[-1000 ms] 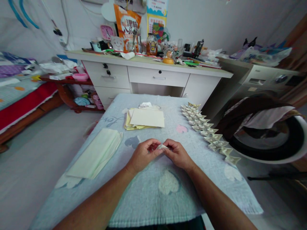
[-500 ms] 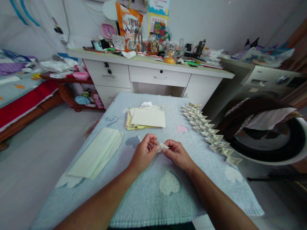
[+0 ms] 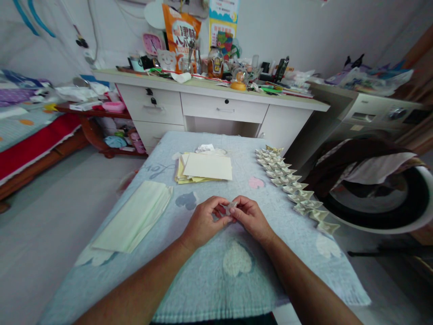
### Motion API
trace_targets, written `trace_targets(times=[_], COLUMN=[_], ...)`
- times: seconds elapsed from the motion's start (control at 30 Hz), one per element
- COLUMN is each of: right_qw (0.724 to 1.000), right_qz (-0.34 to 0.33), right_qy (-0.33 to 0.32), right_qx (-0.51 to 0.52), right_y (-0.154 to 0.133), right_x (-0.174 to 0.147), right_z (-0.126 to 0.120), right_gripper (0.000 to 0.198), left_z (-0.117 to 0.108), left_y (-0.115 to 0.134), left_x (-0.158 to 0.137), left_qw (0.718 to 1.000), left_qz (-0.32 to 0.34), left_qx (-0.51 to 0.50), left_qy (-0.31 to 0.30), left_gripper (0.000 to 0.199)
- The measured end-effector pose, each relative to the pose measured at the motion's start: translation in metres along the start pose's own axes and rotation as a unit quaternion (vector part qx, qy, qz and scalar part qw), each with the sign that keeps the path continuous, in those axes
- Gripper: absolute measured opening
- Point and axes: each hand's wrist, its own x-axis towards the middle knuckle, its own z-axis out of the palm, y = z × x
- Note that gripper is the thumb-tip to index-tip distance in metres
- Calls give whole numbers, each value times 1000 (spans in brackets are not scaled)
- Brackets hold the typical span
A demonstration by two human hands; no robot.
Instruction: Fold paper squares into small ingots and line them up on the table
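A small folded piece of paper [image 3: 232, 206] is pinched between my two hands above the middle of the cloth-covered table [image 3: 209, 253]. My left hand [image 3: 208, 221] is closed on its left side, thumb and fingertips together. My right hand [image 3: 251, 217] grips it from the right, the thumb lying over the front. Fingers cover most of the paper, so its exact shape is hidden. Beyond my hands lies a stack of cream and yellow paper sheets [image 3: 208, 166]. Folded paper boats [image 3: 289, 179] stand in a long row along the table's right side.
Pale green folded paper [image 3: 135, 216] lies on the left of the table. A crumpled white piece [image 3: 205, 147] sits behind the stack. At the back stands a cluttered desk [image 3: 216, 106]; to the right is a washing machine [image 3: 368, 180] with laundry hanging from its door.
Both hands have drawn closer together around the folded paper. Its pointed end, visible before between the hands, is now mostly covered by fingers, and the left fingers sit slightly lower.
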Motion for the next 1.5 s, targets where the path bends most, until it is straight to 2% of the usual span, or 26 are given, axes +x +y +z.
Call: trace_targets(times=[0.23,0.37,0.5,0.63,0.8,1.0,1.07,1.2,1.37,1.43,1.5], right_qw=[999,997,989,959,931,904,902,921,971,983,990], right_qz=[-44,-69,-101,-182,-223,-254,-259,-231,-124,-84,-58], right_qy=[19,31,43,54,25,7,1,-7,44,30,8], right_qx=[7,-22,-99,-211,-289,-344,-346,-313,-201,-161,-125], right_y=[4,8,7,2,1,5,4,1,0,1,2], right_x=[2,2,1,0,-2,-2,-2,-3,-1,1,4], right_z=[1,0,0,1,0,-3,-2,-2,-2,-1,0], right_gripper=[30,30,21,11,26,42,43,37,23,19,25], left_z=[1,0,0,2,3,-2,-2,-1,0,0,1], left_y=[-6,-8,-9,-11,-8,-6,-9,-14,-11,-9,-8], left_x=[1,2,2,3,6,6,6,6,7,6,5], left_qw=[990,983,979,974,956,901,902,930,933,939,946], left_qz=[-89,-109,-117,-120,-144,-188,-187,-183,-173,-163,-155], left_qx=[-105,-148,-165,-194,-256,-390,-388,-316,-312,-302,-283], left_qy=[-21,-17,-6,-4,25,34,40,47,38,27,15], left_gripper=[30,31,32,31,24,23,28,41,52,53,53])
